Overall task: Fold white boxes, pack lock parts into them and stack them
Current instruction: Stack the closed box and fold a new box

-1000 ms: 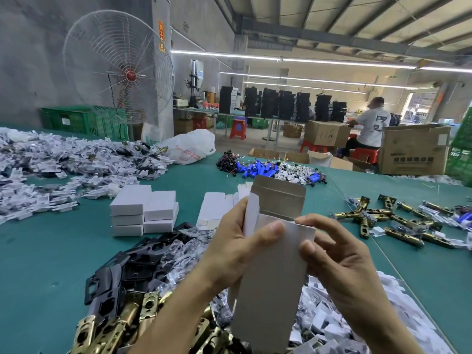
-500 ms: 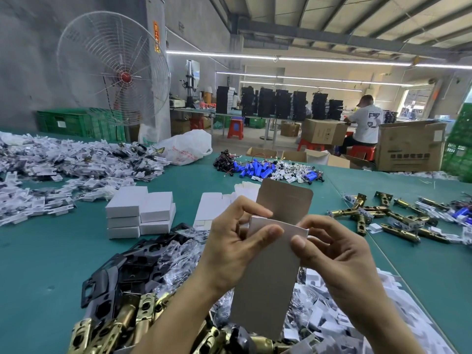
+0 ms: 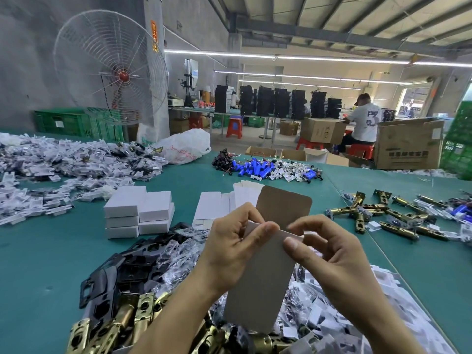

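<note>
Matt white cardboard box, shiny brass-coloured metal latches, matt black plates, smooth green table

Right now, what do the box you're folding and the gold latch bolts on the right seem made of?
Box: thin paperboard, matte white outside, plain brownish inside on the raised flap. Latch bolts: apparently metal, shiny brass-coloured finish with bright glints; solid or plated, cannot tell.

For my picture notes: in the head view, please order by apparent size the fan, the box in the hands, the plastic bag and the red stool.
Largest: fan and box, about alike; the box is nearest the camera.
Next: plastic bag.
Smallest: red stool.
</note>
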The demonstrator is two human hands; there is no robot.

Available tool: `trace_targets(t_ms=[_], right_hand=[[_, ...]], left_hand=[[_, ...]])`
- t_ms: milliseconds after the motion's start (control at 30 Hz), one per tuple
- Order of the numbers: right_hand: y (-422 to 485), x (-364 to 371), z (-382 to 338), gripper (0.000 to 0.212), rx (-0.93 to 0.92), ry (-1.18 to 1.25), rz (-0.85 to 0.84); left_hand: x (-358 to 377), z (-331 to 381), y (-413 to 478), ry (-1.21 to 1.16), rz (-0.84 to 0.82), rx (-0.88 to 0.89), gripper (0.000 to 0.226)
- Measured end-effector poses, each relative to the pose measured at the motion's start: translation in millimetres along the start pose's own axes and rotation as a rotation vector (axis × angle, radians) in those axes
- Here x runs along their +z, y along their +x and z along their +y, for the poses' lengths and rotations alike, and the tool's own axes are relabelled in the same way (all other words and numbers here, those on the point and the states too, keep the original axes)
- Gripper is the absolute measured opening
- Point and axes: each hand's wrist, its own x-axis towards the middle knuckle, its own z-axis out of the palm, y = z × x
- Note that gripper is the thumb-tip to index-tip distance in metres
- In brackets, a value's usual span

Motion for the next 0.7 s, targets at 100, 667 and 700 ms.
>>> trace_targets(t_ms=[100, 667, 700], right_hand=[[1.9, 1.0, 2.0, 0.065, -0.041, 0.104, 0.061], [2.2, -5.2, 8.6, 0.049, 0.109, 0.162, 0.050], [2.2, -5.0, 9.7, 0.040, 0.116, 0.129, 0.086]], left_hand=[[-0.5, -0.7, -0.5, 0.016, -0.052, -0.031, 0.049], [-1.0, -4.4, -4.6, 0.187, -0.102, -0.123, 0.057], [-0.8, -4.5, -6.0, 0.298, -0.147, -0.137, 0.065]])
